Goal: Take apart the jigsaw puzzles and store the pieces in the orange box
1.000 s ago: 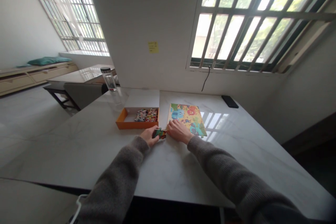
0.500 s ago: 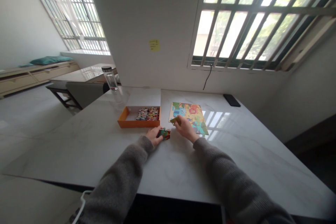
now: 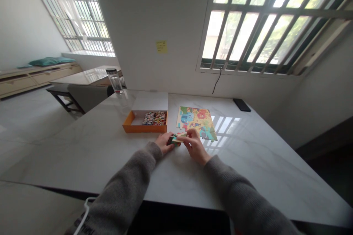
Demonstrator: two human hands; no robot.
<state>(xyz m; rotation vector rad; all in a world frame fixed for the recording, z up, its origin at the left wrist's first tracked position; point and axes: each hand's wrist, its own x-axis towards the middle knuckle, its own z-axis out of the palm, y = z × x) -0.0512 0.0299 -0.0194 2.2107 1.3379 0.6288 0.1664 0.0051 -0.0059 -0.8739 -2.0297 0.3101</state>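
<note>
My left hand rests low over the table, closed around a small stack of jigsaw puzzle pieces. Beside it, my right hand pinches one puzzle piece, seen at a slant over the stack's right end. Just beyond my hands lies a partly joined jigsaw puzzle with a blue elephant, a red lion and a teal animal on yellow. Its near left edge is notched, and my right fingers cover part of its near side.
An orange box with several puzzle pieces packed on edge stands left of the puzzle. A glass bottle stands at the far left table edge. A black phone lies at the back right. A yellow note sticks to the wall.
My right hand has drawn back from the puzzle's near left corner toward my left hand, its piece now at the stack. My left hand has barely moved.
</note>
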